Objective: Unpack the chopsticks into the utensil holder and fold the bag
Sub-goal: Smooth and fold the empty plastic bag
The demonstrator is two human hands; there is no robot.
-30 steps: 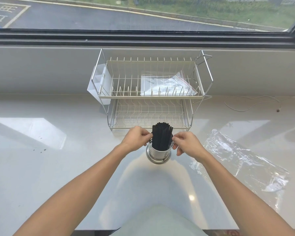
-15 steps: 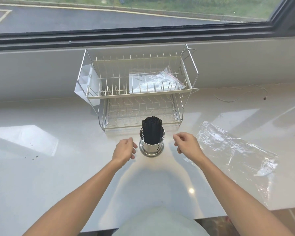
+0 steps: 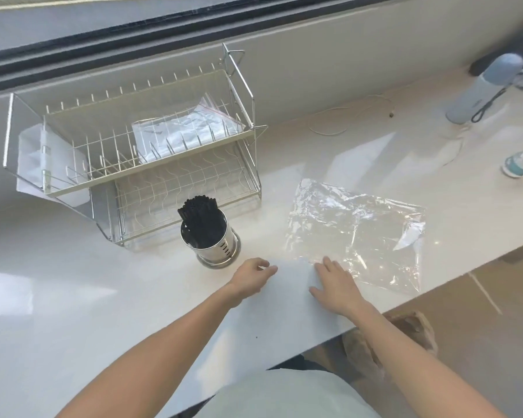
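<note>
A bundle of black chopsticks (image 3: 197, 217) stands upright in a shiny steel utensil holder (image 3: 216, 247) on the white counter. To its right a clear plastic bag (image 3: 357, 233) lies flat and crinkled. My right hand (image 3: 334, 285) rests with straight fingers at the bag's near left corner. My left hand (image 3: 249, 280) hovers just below and right of the holder, fingers loosely curled, holding nothing.
A two-tier wire dish rack (image 3: 133, 152) stands behind the holder with a zip bag (image 3: 187, 131) on its top tier. A grey-blue bottle (image 3: 483, 89) and a small lying bottle (image 3: 521, 162) are at the far right. The counter's edge (image 3: 375, 315) runs near my right wrist.
Both hands left the holder and moved right toward the bag; my right hand now touches its corner. The view swung to the right.
</note>
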